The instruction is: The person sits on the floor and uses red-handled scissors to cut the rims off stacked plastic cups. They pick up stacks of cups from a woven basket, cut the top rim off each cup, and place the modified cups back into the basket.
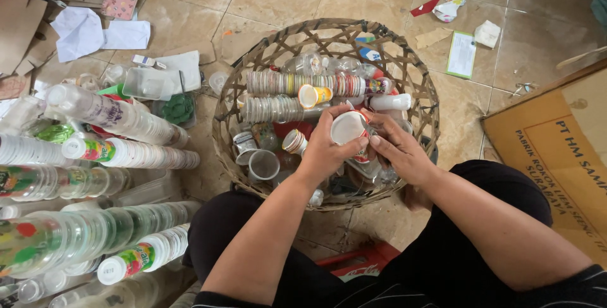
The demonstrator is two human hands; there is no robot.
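1. Looking down, I see a woven basket (417, 86) on the tiled floor, packed with plastic cups and nested cup stacks lying on their sides.
2. Rows of stacked cups (126, 153) lie well apart to the left, long axes running left to right.
3. My left hand (329, 150) wraps a small white cup (348, 127), its round base facing up at me, over the basket's middle.
4. My right hand (398, 150) touches the cup from the right, fingers curled; the left holds more of it.
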